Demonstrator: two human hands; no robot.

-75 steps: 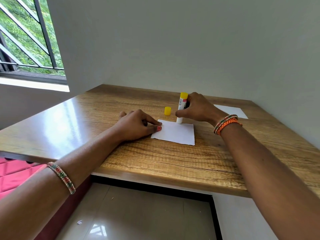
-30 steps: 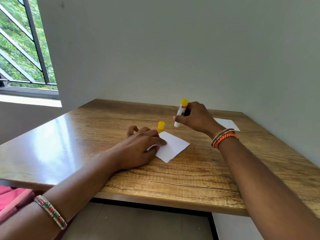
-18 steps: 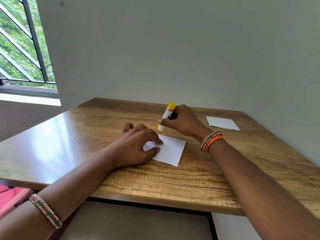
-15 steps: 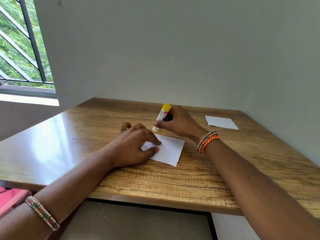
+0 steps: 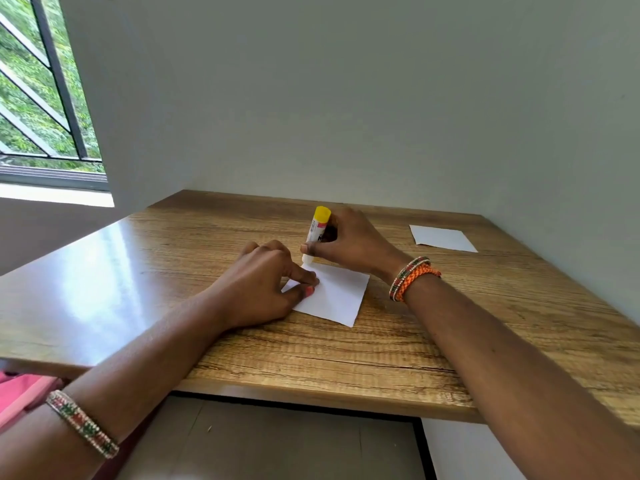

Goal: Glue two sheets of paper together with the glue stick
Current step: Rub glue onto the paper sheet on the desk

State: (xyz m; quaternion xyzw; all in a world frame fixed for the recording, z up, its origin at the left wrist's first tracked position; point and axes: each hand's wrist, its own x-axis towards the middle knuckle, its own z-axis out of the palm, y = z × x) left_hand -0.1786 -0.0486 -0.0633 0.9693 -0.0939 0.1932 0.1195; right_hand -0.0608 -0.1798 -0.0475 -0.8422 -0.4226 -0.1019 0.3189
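Observation:
A small white sheet of paper point(image 5: 337, 295) lies on the wooden table point(image 5: 346, 348) near its middle. My left hand point(image 5: 263, 282) presses its fingertips on the sheet's left edge and pins it flat. My right hand point(image 5: 349, 242) grips the glue stick point(image 5: 316, 233), a white tube with a yellow end pointing up. The stick's lower tip touches the sheet's far left corner. A second white sheet point(image 5: 441, 238) lies flat at the table's far right. The yellow cap is hidden behind my hands.
Grey walls close the table at the back and on the right. A barred window point(image 5: 41, 98) is at the upper left. The table's front edge runs below my forearms, with tiled floor point(image 5: 277, 441) beneath. Pink fabric point(image 5: 20, 393) shows at the lower left.
My right hand carried the glue stick leftward and down from above the table to the sheet's far left corner. The left hand turned the sheet and kept holding it.

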